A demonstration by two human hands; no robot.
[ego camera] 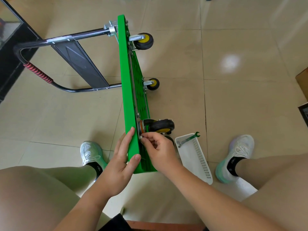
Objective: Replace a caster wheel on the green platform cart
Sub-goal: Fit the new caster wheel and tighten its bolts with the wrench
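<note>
The green platform cart (129,90) stands on its long edge on the tiled floor, underside facing right. Its black folding handle (66,64) lies flat to the left. Two yellow-hubbed casters (143,41) (152,84) stick out at the far end, and a near caster (161,125) sits on its mounting plate. My left hand (123,162) grips the near end of the deck, fingers flat on its top face, thumb over the edge. My right hand (158,147) pinches a small white nut (141,137) at the near caster's plate.
A white perforated plastic basket (196,159) lies on the floor right of the cart, with a green-handled spanner (188,139) resting on its far rim. Another black wheel (170,139) shows behind my right hand. My feet flank the cart. A dark cabinet stands at the far left.
</note>
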